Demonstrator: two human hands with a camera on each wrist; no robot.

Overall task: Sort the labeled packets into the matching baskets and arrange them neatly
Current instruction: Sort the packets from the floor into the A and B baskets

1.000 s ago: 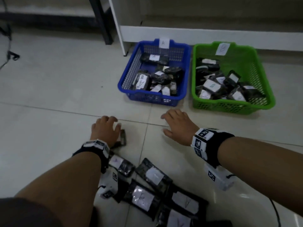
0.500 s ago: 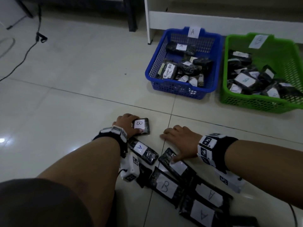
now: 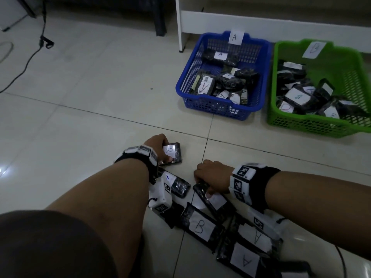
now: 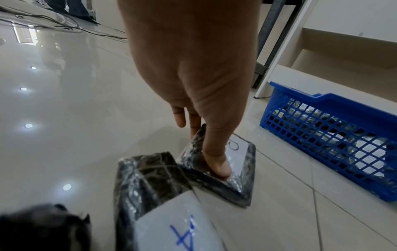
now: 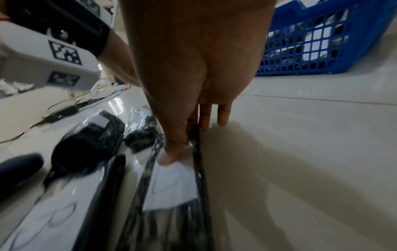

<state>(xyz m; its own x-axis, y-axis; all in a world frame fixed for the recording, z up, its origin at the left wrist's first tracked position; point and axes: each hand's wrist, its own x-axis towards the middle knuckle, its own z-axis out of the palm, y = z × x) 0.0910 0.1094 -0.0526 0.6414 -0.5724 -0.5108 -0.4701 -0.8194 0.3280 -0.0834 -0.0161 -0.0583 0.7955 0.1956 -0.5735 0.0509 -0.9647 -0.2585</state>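
Note:
Dark plastic packets with white letter labels lie on the tile floor near me. My left hand (image 3: 160, 146) pinches a small packet labelled B (image 3: 171, 154), thumb on top and fingers under its far edge, tilting it off the floor (image 4: 223, 163). My right hand (image 3: 210, 177) grips the end of a long dark packet (image 3: 215, 201) with a white label, thumb pressed on it (image 5: 169, 180). The blue basket marked A (image 3: 222, 109) and the green basket marked B (image 3: 313, 125) stand farther off, both holding several packets.
More packets lie near my forearms: one marked A (image 3: 176, 184), one marked B (image 3: 200, 226), two marked A (image 3: 247, 257). A white furniture leg (image 3: 179, 23) and dark table leg (image 3: 160, 17) stand behind the baskets. A cable (image 3: 28, 59) runs at the far left.
Both hands went from flat on the floor to holding packets: the left took the small B packet, the right drew back and took a long packet. The view shifted left.

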